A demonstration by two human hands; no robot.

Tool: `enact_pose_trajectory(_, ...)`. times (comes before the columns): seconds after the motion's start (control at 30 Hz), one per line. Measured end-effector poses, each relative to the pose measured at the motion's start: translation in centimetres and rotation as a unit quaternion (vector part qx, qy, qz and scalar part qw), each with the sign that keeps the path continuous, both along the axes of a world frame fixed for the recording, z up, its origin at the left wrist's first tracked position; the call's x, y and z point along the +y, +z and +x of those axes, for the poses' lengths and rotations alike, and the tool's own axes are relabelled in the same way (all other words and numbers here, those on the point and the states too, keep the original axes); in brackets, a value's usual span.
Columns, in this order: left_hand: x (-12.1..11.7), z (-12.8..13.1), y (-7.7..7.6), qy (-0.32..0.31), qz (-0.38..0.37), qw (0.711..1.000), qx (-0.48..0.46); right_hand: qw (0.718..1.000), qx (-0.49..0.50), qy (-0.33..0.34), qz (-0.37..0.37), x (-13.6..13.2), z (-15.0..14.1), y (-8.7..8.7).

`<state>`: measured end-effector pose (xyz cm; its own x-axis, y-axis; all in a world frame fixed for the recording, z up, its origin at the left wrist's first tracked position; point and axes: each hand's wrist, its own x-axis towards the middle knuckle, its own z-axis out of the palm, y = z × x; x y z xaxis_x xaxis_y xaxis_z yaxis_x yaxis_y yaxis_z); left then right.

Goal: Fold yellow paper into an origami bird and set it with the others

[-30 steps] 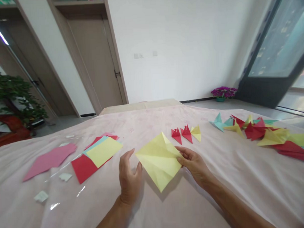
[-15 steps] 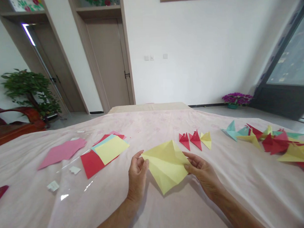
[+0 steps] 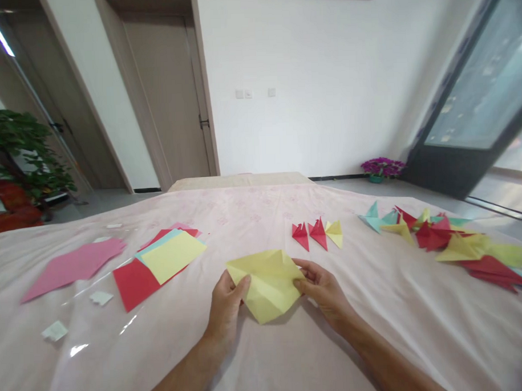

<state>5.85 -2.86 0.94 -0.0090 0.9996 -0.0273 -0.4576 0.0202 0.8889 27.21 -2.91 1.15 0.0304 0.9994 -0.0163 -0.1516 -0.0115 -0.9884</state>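
Note:
A creased yellow sheet of origami paper [image 3: 268, 283] is held just above the tablecloth, between both hands. My left hand [image 3: 228, 302] pinches its left edge, thumb on top and fingers behind. On the other side, my right hand [image 3: 319, 287] grips the right corner between thumb and fingers. Fold lines cross the sheet, and its surface bends unevenly. Beyond it stand two red folded paper birds [image 3: 318, 234] and a yellow folded paper piece [image 3: 334, 233], in a row.
Coloured paper sheets [image 3: 173, 257] and pink paper [image 3: 77, 264] lie at left, near clear plastic and white scraps [image 3: 55, 331]. At right is a heap of folded paper birds [image 3: 433, 235]. A pale pink tablecloth [image 3: 258, 361] covers the table.
The view has turned to the right, so everything sits further left. The yellow sheet looks flatter and its far corner less raised. Both hands keep their hold on it.

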Motion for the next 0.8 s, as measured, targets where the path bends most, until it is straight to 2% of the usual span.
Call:
enact_pose_trajectory(0.13,-0.2,0.5,-0.1,0.021,-0.063,0.997,-0.035,0.998,0.034,-0.049,0.006,-0.3,-0.4,0.5)
enact_pose_trajectory(0.23,-0.2,0.6,-0.1,0.050,-0.089,0.994,-0.040,0.997,0.049,-0.048,-0.027,-0.7,-0.7,0.7)
enact_pose_trajectory(0.37,-0.8,1.0,0.0,0.038,-0.086,0.995,-0.026,0.997,0.060,-0.039,-0.018,-0.9,-0.9,0.7)
enact_pose_trajectory(0.5,-0.9,0.6,-0.1,0.007,-0.061,0.998,0.031,0.996,0.055,-0.063,0.007,-0.8,-0.5,0.8)
enact_pose_trajectory(0.6,0.5,-1.0,-0.4,0.038,-0.056,0.996,0.067,0.996,0.055,-0.073,0.020,-0.8,-0.1,1.3)
enact_pose_trajectory(0.67,1.9,-2.4,-0.5,0.051,-0.037,0.997,0.043,0.996,0.056,-0.069,0.024,-1.0,0.1,1.7)
enact_pose_trajectory(0.73,3.0,-3.3,-0.3,0.034,-0.059,0.998,0.009,0.997,0.064,-0.041,0.023,-1.3,0.0,2.1)
enact_pose_trajectory(0.8,3.3,-3.4,0.1,-0.010,-0.104,0.994,0.017,0.996,0.083,0.008,0.020,-1.7,-0.2,2.3)
